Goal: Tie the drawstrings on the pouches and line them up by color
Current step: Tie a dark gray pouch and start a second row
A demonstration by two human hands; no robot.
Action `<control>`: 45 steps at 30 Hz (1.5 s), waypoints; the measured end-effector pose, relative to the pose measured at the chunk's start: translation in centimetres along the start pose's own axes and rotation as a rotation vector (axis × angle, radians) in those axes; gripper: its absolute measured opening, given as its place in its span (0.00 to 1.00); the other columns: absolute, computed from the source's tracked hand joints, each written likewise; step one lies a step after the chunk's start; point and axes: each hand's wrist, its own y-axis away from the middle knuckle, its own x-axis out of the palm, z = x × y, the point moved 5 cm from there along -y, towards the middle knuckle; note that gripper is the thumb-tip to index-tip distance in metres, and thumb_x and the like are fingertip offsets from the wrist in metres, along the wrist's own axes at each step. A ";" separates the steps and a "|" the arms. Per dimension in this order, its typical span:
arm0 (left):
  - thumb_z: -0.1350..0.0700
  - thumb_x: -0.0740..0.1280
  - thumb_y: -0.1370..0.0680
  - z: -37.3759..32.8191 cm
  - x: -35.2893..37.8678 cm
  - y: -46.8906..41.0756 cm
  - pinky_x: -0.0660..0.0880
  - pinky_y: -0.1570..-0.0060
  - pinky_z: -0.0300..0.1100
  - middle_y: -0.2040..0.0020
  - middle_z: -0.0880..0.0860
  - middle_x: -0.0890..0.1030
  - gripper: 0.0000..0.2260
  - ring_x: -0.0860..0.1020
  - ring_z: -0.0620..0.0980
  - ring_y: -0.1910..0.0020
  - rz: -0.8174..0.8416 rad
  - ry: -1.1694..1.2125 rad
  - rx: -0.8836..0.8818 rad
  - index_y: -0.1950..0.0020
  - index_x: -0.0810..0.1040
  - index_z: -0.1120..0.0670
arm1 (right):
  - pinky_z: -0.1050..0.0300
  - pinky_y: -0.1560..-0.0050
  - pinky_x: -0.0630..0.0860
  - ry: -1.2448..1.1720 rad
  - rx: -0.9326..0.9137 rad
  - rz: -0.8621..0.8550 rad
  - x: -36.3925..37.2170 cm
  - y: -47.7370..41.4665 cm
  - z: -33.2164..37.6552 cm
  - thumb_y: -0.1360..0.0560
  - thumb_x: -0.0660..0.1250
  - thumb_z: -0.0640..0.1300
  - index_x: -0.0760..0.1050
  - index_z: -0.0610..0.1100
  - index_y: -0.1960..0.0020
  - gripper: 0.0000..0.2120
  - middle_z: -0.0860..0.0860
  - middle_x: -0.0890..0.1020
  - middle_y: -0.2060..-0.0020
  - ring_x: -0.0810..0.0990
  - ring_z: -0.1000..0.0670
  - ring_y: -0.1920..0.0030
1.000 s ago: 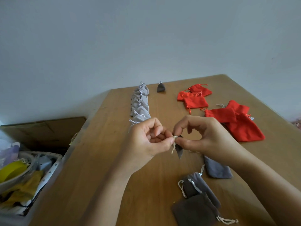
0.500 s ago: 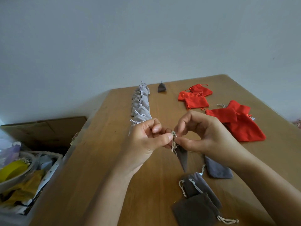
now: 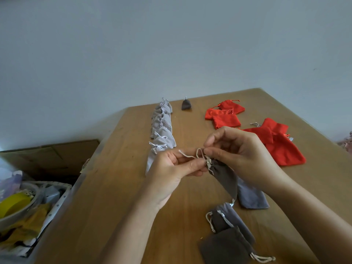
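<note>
Since half a second ago the drawstring (image 3: 185, 153) has come out into a loop and a free end, and the dark brown pouch (image 3: 226, 178) hangs tilted. We note the left hand (image 3: 171, 168) curled, thumb and forefinger pinching the pouch neck. The right hand (image 3: 243, 155) is curled too, fingertips pinching the loop. The pouch is held in the air just right of the near end of the row of light grey pouches (image 3: 162, 128). Red pouches (image 3: 282, 147) lie well right of that row, and one dark pouch (image 3: 186, 104) sits just right of its far end.

Four brown pouches (image 3: 224, 248) are counted, one blue-grey pouch (image 3: 251, 197), six red pouches (image 3: 283, 153) at two o'clock; the overlapping light-grey row (image 3: 163, 139) cannot be counted.
</note>
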 end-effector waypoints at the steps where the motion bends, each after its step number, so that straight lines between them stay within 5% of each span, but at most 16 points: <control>1: 0.62 0.72 0.34 0.1 0.0 0.0 0.78 0.64 0.36 0.62 0.56 0.84 0.08 0.82 0.47 0.65 -0.011 0.011 -0.001 0.57 0.85 0.57 | 0.46 0.57 0.80 0.015 -0.006 -0.010 0.0 0.0 0.0 0.33 0.72 0.44 0.79 0.40 0.56 0.08 0.41 0.83 0.63 0.83 0.40 0.62; 6: 0.60 0.72 0.36 0.3 0.0 -0.1 0.77 0.67 0.34 0.67 0.53 0.83 0.04 0.80 0.45 0.70 -0.081 0.025 -0.018 0.63 0.86 0.53 | 0.41 0.56 0.80 0.060 -0.031 -0.039 -0.1 0.1 -0.1 0.33 0.73 0.45 0.79 0.39 0.57 0.11 0.42 0.84 0.63 0.83 0.38 0.60; 11: 0.58 0.72 0.34 0.3 -0.5 -0.2 0.77 0.66 0.35 0.66 0.53 0.82 0.04 0.79 0.46 0.68 -0.121 0.043 -0.004 0.62 0.84 0.54 | 0.50 0.54 0.81 0.033 0.008 -0.019 -0.1 -0.1 -0.8 0.31 0.71 0.45 0.80 0.39 0.54 0.10 0.43 0.85 0.61 0.84 0.43 0.58; 17: 0.59 0.70 0.30 -0.1 -1.1 -0.3 0.74 0.68 0.34 0.67 0.50 0.81 0.03 0.77 0.44 0.69 -0.213 -0.007 0.086 0.58 0.80 0.58 | 0.44 0.55 0.77 0.204 0.023 0.139 0.3 -0.2 -1.2 0.27 0.65 0.63 0.84 0.48 0.54 0.19 0.45 0.85 0.61 0.83 0.41 0.57; 21: 0.64 0.69 0.27 -0.5 -1.4 -0.2 0.74 0.67 0.33 0.68 0.49 0.80 0.03 0.76 0.43 0.69 -0.279 -0.002 0.121 0.59 0.79 0.58 | 0.56 0.57 0.78 0.226 -0.002 0.130 0.8 0.0 -1.1 0.31 0.72 0.58 0.83 0.48 0.55 0.13 0.52 0.85 0.61 0.82 0.53 0.60; 25: 0.56 0.71 0.28 -0.5 -1.1 -0.4 0.73 0.71 0.33 0.70 0.51 0.77 0.08 0.74 0.44 0.72 -0.267 0.268 0.023 0.67 0.80 0.54 | 0.68 0.67 0.68 0.355 -0.040 0.057 0.7 0.2 -0.9 0.36 0.74 0.55 0.83 0.48 0.57 0.13 0.58 0.80 0.68 0.74 0.56 0.69; 31: 0.58 0.60 0.20 0.3 -4.1 -0.8 0.70 0.76 0.33 0.68 0.52 0.75 0.09 0.72 0.44 0.75 -0.461 0.775 -0.041 0.58 0.74 0.59 | 0.71 0.67 0.68 0.404 -0.097 -0.091 -0.2 0.1 -0.6 0.34 0.78 0.44 0.83 0.48 0.58 0.06 0.63 0.80 0.66 0.75 0.58 0.69; 36: 0.55 0.68 0.28 0.7 -2.8 -0.8 0.64 0.79 0.32 0.72 0.49 0.71 0.06 0.67 0.43 0.77 -0.349 0.400 -0.199 0.64 0.77 0.55 | 0.69 0.66 0.71 0.403 -0.130 -0.171 -0.9 0.2 -0.4 0.35 0.75 0.52 0.80 0.49 0.58 0.09 0.60 0.80 0.68 0.76 0.55 0.67; 39: 0.52 0.72 0.34 0.5 -1.4 -0.2 0.66 0.76 0.32 0.71 0.49 0.74 0.07 0.70 0.42 0.75 -0.234 0.101 -0.153 0.64 0.84 0.55 | 0.68 0.65 0.71 0.470 -0.200 -0.179 -0.6 0.3 -0.1 0.34 0.78 0.46 0.80 0.48 0.57 0.09 0.57 0.79 0.67 0.76 0.54 0.66; 42: 0.49 0.74 0.38 0.7 -0.8 0.2 0.69 0.73 0.33 0.68 0.50 0.78 0.10 0.73 0.43 0.71 -0.242 0.052 -0.084 0.62 0.85 0.54 | 0.67 0.64 0.70 0.592 -0.295 -0.156 -0.1 0.4 0.0 0.33 0.79 0.41 0.79 0.46 0.57 0.10 0.57 0.77 0.66 0.74 0.54 0.66; 45: 0.50 0.75 0.39 0.8 -0.6 0.1 0.70 0.72 0.33 0.69 0.50 0.79 0.09 0.74 0.43 0.72 -0.275 0.087 -0.062 0.64 0.84 0.53 | 0.64 0.65 0.72 0.651 -0.392 -0.136 0.4 0.7 0.2 0.31 0.74 0.47 0.79 0.44 0.56 0.08 0.56 0.76 0.64 0.73 0.55 0.66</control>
